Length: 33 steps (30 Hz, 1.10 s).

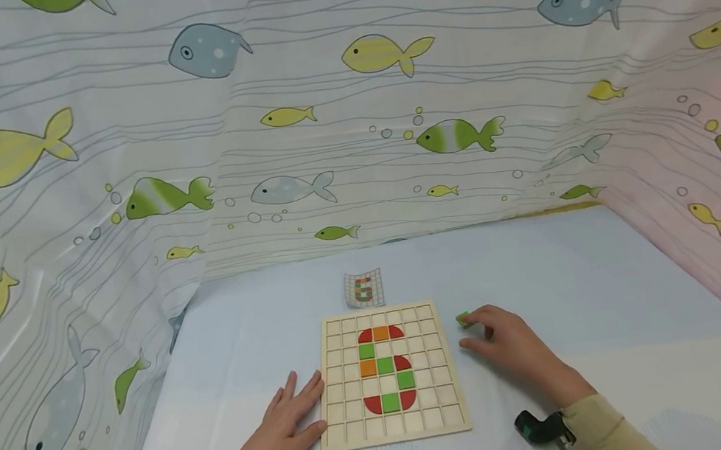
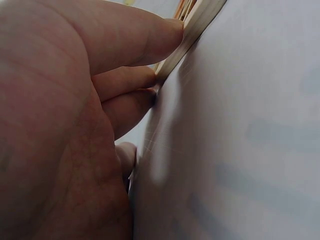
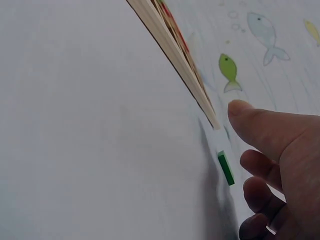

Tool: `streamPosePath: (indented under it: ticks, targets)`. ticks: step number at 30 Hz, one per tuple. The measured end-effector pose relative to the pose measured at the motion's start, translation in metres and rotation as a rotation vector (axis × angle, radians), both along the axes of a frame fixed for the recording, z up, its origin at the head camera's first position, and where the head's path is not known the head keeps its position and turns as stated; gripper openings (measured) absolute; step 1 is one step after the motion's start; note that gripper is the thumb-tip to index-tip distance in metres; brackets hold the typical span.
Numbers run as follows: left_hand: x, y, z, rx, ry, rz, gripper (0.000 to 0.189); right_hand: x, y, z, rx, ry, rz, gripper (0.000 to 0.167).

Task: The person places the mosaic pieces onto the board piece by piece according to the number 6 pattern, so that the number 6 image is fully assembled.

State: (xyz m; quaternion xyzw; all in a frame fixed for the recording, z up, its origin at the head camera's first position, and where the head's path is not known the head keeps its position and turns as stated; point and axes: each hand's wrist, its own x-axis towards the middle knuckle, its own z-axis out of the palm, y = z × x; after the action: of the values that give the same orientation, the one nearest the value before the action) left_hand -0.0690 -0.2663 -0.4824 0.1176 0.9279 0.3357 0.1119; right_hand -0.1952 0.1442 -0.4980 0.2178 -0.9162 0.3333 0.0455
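Note:
A square wooden grid board (image 1: 436, 417) lies on the table with red, orange and green tiles set in a figure like a 5 or S. My left hand (image 1: 283, 421) rests flat at the board's left side, fingers spread. Its fingertips meet the wooden edge (image 2: 192, 42) in the left wrist view. To the right of the board, my right hand (image 1: 514, 345) reaches to a small green tile (image 1: 462, 319), index fingertip right at it. Thumb and fingers stand apart in the right wrist view, with the green tile (image 3: 226, 168) beyond the fingertips, close to the board's corner.
Behind the board lies a small pattern card (image 1: 364, 288) showing a similar tile figure on a grid. A pale blue and white cloth (image 1: 538, 257) covers the table. Fish-printed curtains (image 1: 337, 138) enclose the back and both sides.

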Motion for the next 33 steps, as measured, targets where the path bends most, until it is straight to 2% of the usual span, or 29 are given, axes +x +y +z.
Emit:
streamPosePath:
  ticks: [11, 17, 22, 28, 33]
  targets:
    - [-0.001, 0.0, 0.0, -0.016, -0.002, 0.01, 0.066, -0.01, 0.007, -0.009, -0.022, 0.02, -0.046, 0.041]
    - [-0.001, 0.0, -0.002, -0.019, -0.015, 0.009, 0.067, -0.014, 0.008, -0.011, -0.024, -0.03, -0.036, 0.043]
    - [-0.001, 0.001, -0.002, -0.019, -0.015, 0.005, 0.067, -0.013, 0.007, -0.012, -0.01, -0.029, -0.028, 0.04]
    - [-0.002, 0.001, 0.0, -0.014, -0.015, 0.002, 0.068, -0.01, 0.006, -0.016, -0.015, 0.0, -0.072, 0.031]
    - [-0.002, 0.0, 0.0, 0.002, -0.028, -0.008, 0.069, -0.009, 0.007, -0.019, -0.042, -0.021, -0.085, 0.029]
